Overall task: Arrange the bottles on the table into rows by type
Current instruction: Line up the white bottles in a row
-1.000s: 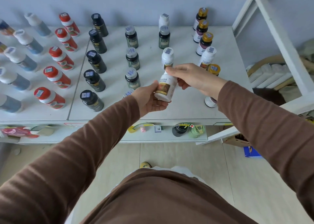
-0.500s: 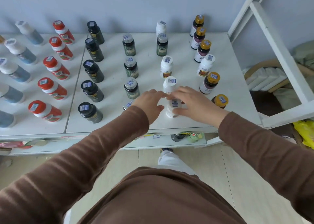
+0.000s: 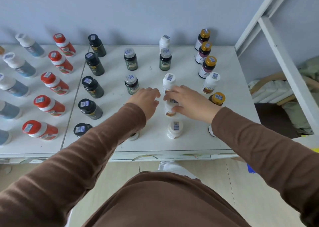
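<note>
Bottles stand in columns on the white table [image 3: 191, 140]: blue ones [image 3: 20, 65], red ones [image 3: 54, 83], black ones [image 3: 93, 87], grey-capped green ones [image 3: 130, 59], white ones and gold-capped ones [image 3: 207, 66]. My right hand [image 3: 188, 103] grips a white bottle [image 3: 170, 110] in the white column, thumb and fingers around its top. My left hand [image 3: 146, 97] hovers just left of it with fingers relaxed, holding nothing. Another white bottle [image 3: 175, 129] stands free in front, and one more [image 3: 169, 82] stands behind. A stray white bottle [image 3: 211, 82] stands in the gold-capped column.
A grey-capped green bottle [image 3: 165, 59] stands in the white column near the back. A white metal frame [image 3: 279, 54] rises at the table's right edge, with bundled cloth behind it. My arms hide bottles near the front edge.
The white bottle held up in both hands was set down at the front and released. Both hands moved back to the white bottle behind it, and my right hand took hold of it.
</note>
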Tool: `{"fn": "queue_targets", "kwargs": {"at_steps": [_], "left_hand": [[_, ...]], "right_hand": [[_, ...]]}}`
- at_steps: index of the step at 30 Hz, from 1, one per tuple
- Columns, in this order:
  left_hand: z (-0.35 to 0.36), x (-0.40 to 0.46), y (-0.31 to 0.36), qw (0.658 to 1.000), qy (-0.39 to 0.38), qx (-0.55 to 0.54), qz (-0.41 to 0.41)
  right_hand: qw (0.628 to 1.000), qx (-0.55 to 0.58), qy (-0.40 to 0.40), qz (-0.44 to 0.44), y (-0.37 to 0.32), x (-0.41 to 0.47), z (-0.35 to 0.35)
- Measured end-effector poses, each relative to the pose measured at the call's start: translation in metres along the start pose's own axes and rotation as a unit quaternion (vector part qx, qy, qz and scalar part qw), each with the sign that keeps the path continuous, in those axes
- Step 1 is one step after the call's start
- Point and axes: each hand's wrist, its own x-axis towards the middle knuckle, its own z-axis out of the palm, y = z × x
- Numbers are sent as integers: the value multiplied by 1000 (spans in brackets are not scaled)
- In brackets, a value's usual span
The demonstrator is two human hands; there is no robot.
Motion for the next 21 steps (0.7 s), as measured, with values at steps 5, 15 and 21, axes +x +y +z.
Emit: {"fn": "queue_targets", "kwargs": {"at_steps": [5,15,21], "left_hand": [[-9,13,1,979,-32,-192,-61],[-35,37,19,619,-249,-719,-198],[-31,36,17,647,-218,-704,-195]], "right_hand": [[981,174,62,64,9,12,-42],[888,400,90,208,8,37,-78],[889,402,94,199,8,32,-73]]}}
